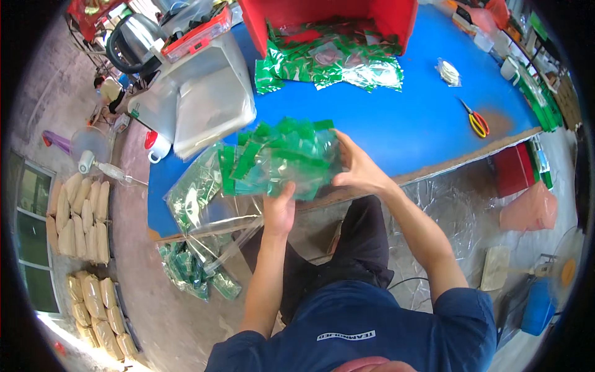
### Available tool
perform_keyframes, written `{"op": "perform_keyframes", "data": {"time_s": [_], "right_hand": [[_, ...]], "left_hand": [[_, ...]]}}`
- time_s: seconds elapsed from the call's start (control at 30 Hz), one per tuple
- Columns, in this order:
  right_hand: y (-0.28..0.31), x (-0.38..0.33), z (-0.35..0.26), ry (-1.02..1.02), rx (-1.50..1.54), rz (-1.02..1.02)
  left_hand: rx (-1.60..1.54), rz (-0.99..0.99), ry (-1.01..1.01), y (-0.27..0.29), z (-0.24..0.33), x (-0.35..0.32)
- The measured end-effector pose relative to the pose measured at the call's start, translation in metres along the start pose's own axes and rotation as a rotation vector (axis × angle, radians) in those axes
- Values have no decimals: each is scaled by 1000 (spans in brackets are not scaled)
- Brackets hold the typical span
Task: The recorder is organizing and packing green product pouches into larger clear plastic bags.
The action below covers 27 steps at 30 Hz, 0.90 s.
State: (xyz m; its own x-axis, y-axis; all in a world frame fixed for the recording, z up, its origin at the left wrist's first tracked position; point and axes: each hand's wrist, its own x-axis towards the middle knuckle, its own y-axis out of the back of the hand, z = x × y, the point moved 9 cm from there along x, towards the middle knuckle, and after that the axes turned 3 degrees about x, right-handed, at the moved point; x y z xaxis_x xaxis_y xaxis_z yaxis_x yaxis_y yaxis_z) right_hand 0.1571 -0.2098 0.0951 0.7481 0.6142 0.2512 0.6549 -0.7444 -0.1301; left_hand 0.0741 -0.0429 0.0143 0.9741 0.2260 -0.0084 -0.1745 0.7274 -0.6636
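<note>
A loose stack of green and clear plastic packets (282, 158) is held above the front edge of the blue table. My left hand (280, 211) grips it from the near side, thumb lying over the top. Around the right end of the stack curls my right hand (361, 166), its thumb and fingers at the packets' edge; the fingertips are partly hidden. A large clear plastic bag (195, 198) spreads beneath and left of the stack, draping over the table edge.
A red bin (328, 11) spills green packets at the table's back. Clear plastic sheets (214, 108) lie in a container at left, near a white mug (159, 149) and a kettle (133, 43). Scissors (477, 123) lie right. Filled green bags (189, 270) rest on the floor.
</note>
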Motion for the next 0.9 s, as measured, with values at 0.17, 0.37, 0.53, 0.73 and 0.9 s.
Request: {"op": "perform_keyframes", "data": {"time_s": [0.17, 0.37, 0.53, 0.73, 0.9], "right_hand": [[17, 26, 16, -4, -315, 55], [18, 10, 44, 3, -412, 44], [12, 8, 26, -14, -496, 40], [17, 8, 35, -55, -525, 10], [19, 10, 42, 32, -474, -4]], "left_hand": [[711, -277, -242, -26, 27, 32], [557, -350, -136, -36, 30, 36], [549, -247, -164, -23, 30, 40], [447, -246, -131, -23, 21, 31], [1299, -334, -203, -26, 8, 34]]}}
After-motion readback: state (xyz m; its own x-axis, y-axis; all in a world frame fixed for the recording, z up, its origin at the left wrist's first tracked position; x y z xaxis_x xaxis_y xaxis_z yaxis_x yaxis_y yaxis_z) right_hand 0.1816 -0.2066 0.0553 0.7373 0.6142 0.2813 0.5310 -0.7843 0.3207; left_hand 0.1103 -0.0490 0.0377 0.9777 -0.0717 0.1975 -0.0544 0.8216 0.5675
